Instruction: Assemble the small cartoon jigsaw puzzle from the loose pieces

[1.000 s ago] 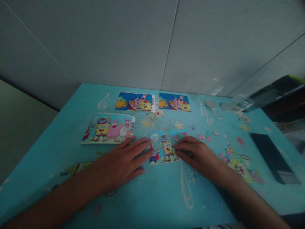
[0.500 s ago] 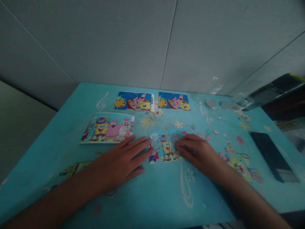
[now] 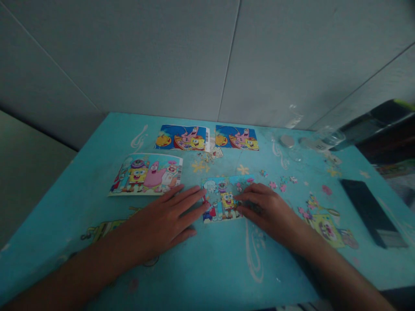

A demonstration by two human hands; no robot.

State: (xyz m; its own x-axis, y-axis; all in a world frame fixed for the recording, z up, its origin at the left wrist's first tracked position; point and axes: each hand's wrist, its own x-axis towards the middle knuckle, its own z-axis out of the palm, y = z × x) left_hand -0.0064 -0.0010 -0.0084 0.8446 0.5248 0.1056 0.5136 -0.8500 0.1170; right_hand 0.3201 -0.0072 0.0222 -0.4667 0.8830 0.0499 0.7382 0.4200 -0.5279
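A partly filled jigsaw puzzle (image 3: 218,214) with cartoon figures lies flat on the turquoise table (image 3: 210,268). My left hand (image 3: 177,214) rests with fingers spread, its fingertips on the puzzle's left edge. Over the right part of the puzzle, my right hand (image 3: 261,205) has thumb and fingers bent together in a pinch; whatever is between them is hidden. Left of the puzzle lies a picture card (image 3: 152,175) with the same cartoon figures. Loose pink and blue puzzle pieces (image 3: 283,185) are scattered to the right of the puzzle.
Behind lie a blue picture card (image 3: 183,137) and a matching blue puzzle (image 3: 236,137). More pieces (image 3: 304,211) sit near the right forearm. A dark phone (image 3: 371,211) lies at the right. Clear plastic jars (image 3: 330,139) and a round lid (image 3: 287,141) stand towards the wall (image 3: 162,60).
My right hand has shifted slightly left and down over the puzzle, its fingertips now closer to the yellow figure. My left hand stays nearly in place.
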